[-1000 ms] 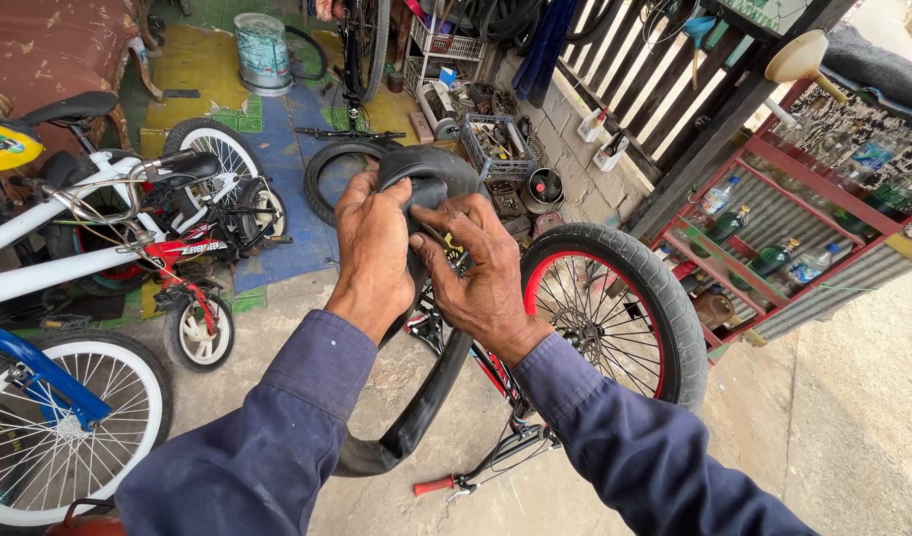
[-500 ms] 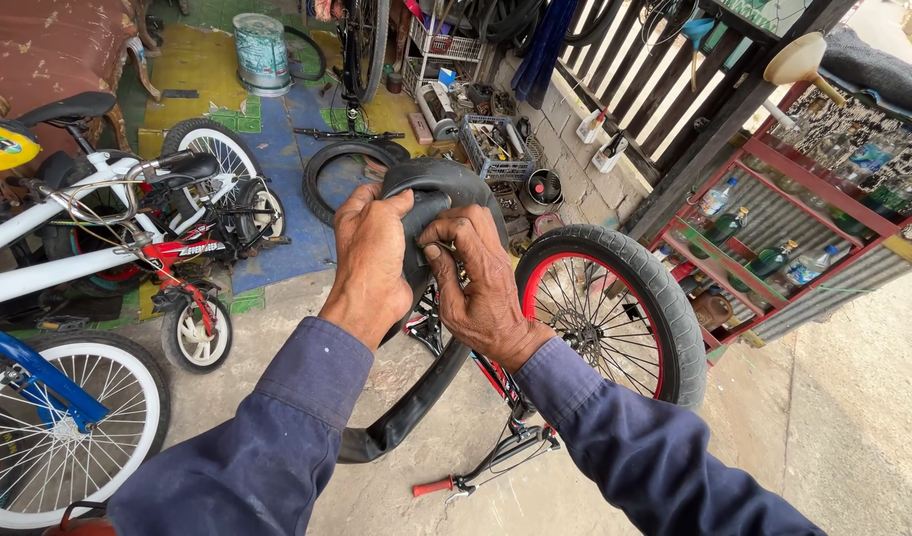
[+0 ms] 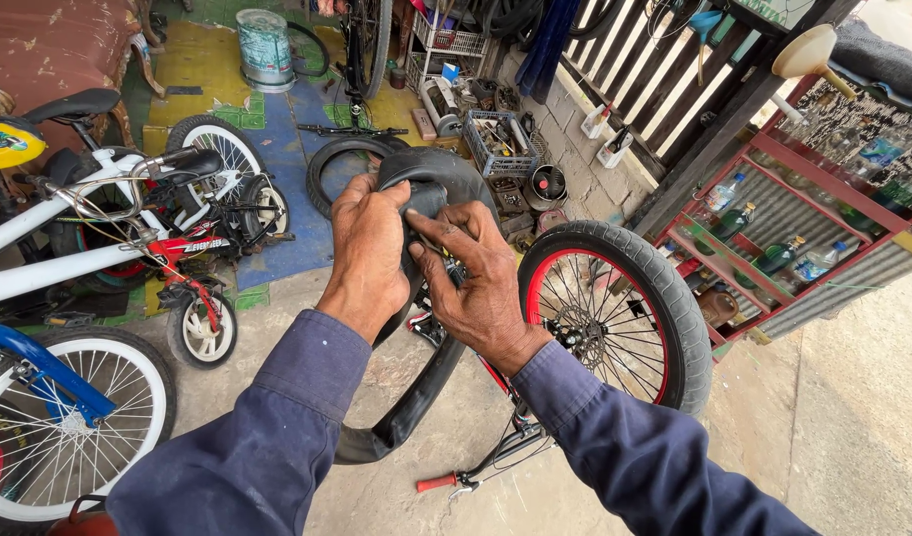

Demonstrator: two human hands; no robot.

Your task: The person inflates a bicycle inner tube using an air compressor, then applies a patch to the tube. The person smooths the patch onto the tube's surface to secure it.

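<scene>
- Both hands up in front of the chest, working a black inner tube (image 3: pixel 416 397), limp, no air in it.
- Left hand (image 3: pixel 369 248) is closed over the top of the loop, fingers curled over the far side, thumb on the near side.
- Right hand (image 3: pixel 476 283) is just beside it to the right, fingertips touching and pinching a fold of rubber at the top; index finger laid along the fold, pointing left toward the left hand.
- The two hands sit about level; neither is clearly nearer the work.
- From the grip the tube hangs down and toward the near left, long axis close to vertical, the lower bend dangling free above the concrete floor (image 3: pixel 446 447).
- Behind the hands: an upturned bicycle with a red-rimmed wheel (image 3: pixel 615 318) to the right, a loose tyre (image 3: pixel 327 169) on the blue mat far centre, a white-framed bicycle (image 3: pixel 99 238) on the left.
- Against the earlier frames: the hands hold the same spot; the right fingers have crept further left across the fold, and the tube's upper bulge looks more pressed flat.
</scene>
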